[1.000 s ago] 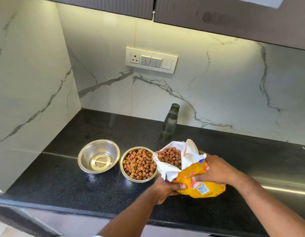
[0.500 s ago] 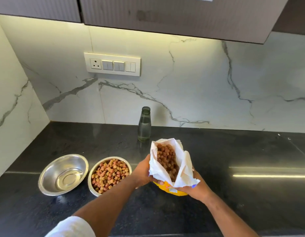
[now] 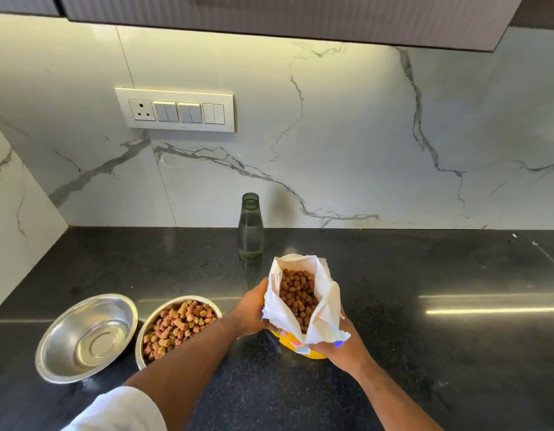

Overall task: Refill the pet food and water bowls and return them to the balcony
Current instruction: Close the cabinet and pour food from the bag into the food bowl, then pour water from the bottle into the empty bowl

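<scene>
The kibble bag [image 3: 303,301] now stands upright just right of the full food bowl [image 3: 178,328], both hands [image 3: 253,309] [image 3: 341,343] holding it, so pouring looks done, while the water bowl [image 3: 87,337] left of it seems nearly empty.

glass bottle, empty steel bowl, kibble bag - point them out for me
glass bottle [image 3: 251,234], head view, on its body
empty steel bowl [image 3: 86,337], head view, on its inner wall
kibble bag [image 3: 327,318], head view, on its white flap

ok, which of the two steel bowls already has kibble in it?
The right-hand bowl, nearest the left hand; the left-hand bowl holds no kibble.
</scene>
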### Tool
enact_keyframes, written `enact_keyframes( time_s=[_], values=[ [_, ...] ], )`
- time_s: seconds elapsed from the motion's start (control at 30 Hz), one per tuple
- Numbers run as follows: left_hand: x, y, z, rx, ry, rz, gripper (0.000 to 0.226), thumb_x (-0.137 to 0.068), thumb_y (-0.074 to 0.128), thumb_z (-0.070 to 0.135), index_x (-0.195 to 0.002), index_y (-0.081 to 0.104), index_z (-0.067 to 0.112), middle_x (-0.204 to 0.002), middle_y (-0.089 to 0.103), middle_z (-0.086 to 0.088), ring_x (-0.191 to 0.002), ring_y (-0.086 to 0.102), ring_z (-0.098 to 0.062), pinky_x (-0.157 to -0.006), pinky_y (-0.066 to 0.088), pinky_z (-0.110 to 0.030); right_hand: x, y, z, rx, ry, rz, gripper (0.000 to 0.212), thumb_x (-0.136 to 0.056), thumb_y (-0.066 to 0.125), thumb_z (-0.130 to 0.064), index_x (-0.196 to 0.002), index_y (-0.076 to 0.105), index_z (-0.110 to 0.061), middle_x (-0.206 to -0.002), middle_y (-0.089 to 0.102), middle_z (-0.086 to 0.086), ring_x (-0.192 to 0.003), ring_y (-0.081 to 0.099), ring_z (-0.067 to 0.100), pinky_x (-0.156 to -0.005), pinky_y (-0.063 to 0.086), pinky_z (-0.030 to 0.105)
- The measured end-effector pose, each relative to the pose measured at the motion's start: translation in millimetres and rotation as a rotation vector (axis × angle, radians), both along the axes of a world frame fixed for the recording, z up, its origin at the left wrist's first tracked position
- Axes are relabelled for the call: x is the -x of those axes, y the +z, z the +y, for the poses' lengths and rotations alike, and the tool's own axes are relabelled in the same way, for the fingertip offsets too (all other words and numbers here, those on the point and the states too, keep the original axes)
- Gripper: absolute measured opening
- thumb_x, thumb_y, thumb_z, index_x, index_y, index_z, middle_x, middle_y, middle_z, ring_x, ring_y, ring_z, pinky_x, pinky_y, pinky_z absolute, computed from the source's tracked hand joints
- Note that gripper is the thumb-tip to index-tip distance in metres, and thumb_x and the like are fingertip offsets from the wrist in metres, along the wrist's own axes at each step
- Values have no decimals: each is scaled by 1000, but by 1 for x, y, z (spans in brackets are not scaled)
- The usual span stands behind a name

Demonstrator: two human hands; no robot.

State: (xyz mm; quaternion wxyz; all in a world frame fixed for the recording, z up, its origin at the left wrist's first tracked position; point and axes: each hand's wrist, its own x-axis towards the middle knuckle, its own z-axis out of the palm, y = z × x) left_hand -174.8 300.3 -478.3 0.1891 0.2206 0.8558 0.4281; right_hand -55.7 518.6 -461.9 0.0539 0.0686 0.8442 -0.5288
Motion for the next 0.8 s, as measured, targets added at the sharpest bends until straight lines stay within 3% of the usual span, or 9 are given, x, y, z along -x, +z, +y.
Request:
enact_keyframes(
  time_s=[0.1,0.17,0.23,0.27,0.4,0.5,0.63,0.73,0.8],
  values=[
    [-1,1,-2,-19,-10,-27,103,-71,94,30,-153,33,22,-145,54,6,-130,52,-9,-108,46,-28,-3,-1,-2,36,-15,16,75,-77,89,-20,-127,38,-42,-124,49,-28,-109,55,-9,-82,42,-4],
    [-2,2,-4,-20,-2,-42,106,-66,97,28,-152,34,22,-143,55,7,-129,53,-10,-109,49,-32,-8,4,-3,79,-20,36,85,-64,94,-44,-128,38,-43,-129,50,-26,-114,56,-11,-85,43,-2],
    [-2,3,-9,-12,25,-80,106,-61,100,22,-147,37,23,-136,58,10,-125,56,-11,-100,52,-24,-13,11,-3,108,-23,85,110,-50,93,-67,-138,32,-42,-136,51,-22,-121,52,-17,-91,46,4],
    [-1,5,-14,-12,43,-105,105,-59,100,17,-145,38,24,-134,58,10,-125,57,-12,-97,53,-21,-16,15,-3,120,-18,119,119,-48,94,-68,-143,27,-42,-140,51,-19,-125,50,-15,-95,48,9],
    [1,29,-37,-58,108,-160,108,-58,100,15,-147,39,28,-149,47,7,-139,47,-19,-107,48,-32,-28,31,0,74,-31,269,134,-52,98,-59,-157,15,-48,-158,34,-27,-144,41,3,-108,51,32],
    [-3,52,-59,-142,168,-155,101,-67,95,11,-149,39,24,-150,43,3,-140,46,-21,-105,46,-30,-31,58,-12,-49,-122,400,120,-54,91,-71,-155,30,-49,-162,33,-24,-148,36,1,-112,44,31],
    [-11,80,-93,-259,261,-99,81,-78,89,22,-146,44,23,-148,50,-1,-137,51,-23,-108,50,-38,-22,109,-55,-244,-230,617,85,-71,83,-61,-145,51,-33,-157,43,-15,-146,38,7,-114,38,34],
    [-16,98,-116,-288,330,-34,75,-83,84,32,-146,45,24,-149,52,-2,-134,54,-21,-108,50,-40,-8,135,-96,-227,-229,617,73,-78,82,-52,-143,53,-32,-148,50,-18,-138,44,2,-109,36,18],
    [-18,105,-130,-289,367,-1,74,-85,82,37,-147,43,24,-151,51,-2,-135,53,-21,-109,50,-43,6,140,-124,-164,-207,560,72,-82,82,-47,-145,50,-33,-147,50,-19,-135,47,2,-107,37,17]
  ],
)
